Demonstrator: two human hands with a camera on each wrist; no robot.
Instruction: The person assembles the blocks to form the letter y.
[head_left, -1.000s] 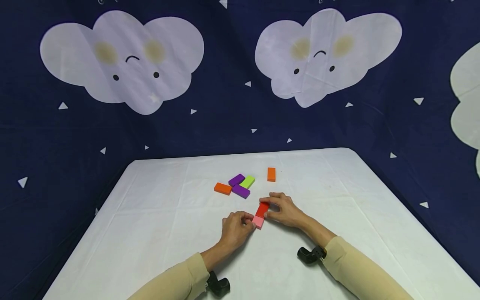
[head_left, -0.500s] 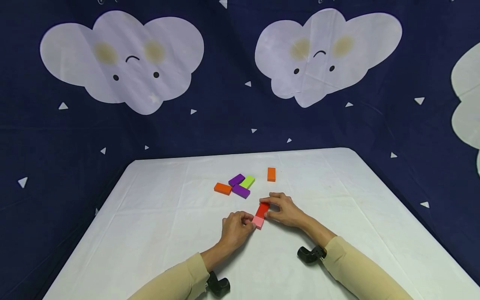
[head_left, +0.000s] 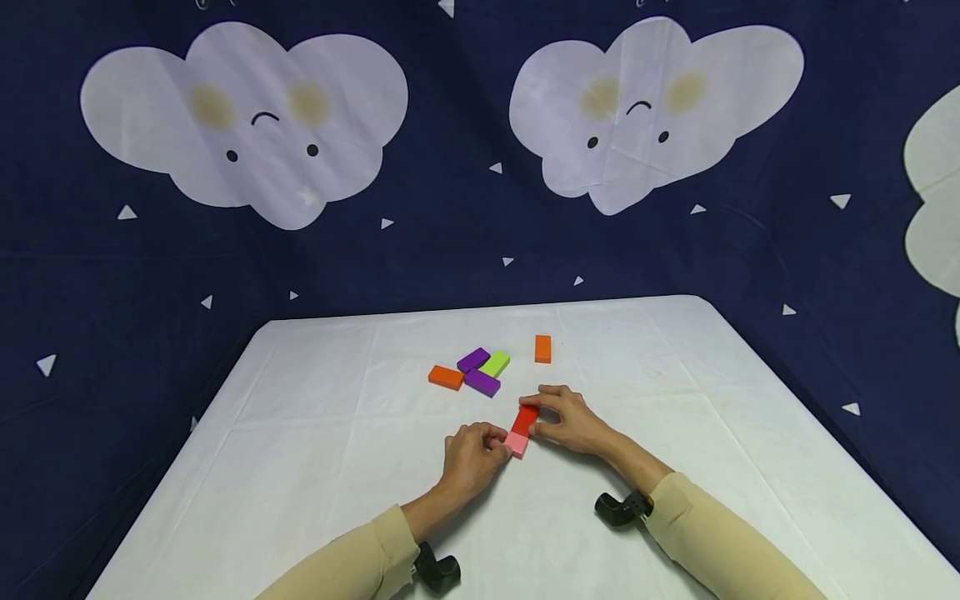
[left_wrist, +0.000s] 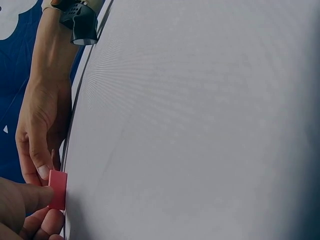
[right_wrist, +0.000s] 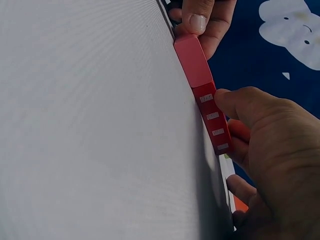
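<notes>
A pink block (head_left: 516,444) and a red block (head_left: 525,420) lie end to end on the white table, forming one short slanting row. With thumb and fingers, my left hand (head_left: 472,458) pinches the near pink block at its left side. My right hand (head_left: 570,421) grips the red block, its thumb on the near right side and a finger at the far end. From the right wrist, the ends of the pink block (right_wrist: 194,61) and the red block (right_wrist: 212,117) meet. Fingers partly hide both blocks.
Beyond the hands lie two purple blocks (head_left: 482,382), a lime green block (head_left: 495,364) and an orange block (head_left: 446,377), grouped closely. Another orange block (head_left: 543,349) lies apart to their right. A dark blue cloth with clouds hangs behind the table (head_left: 300,467).
</notes>
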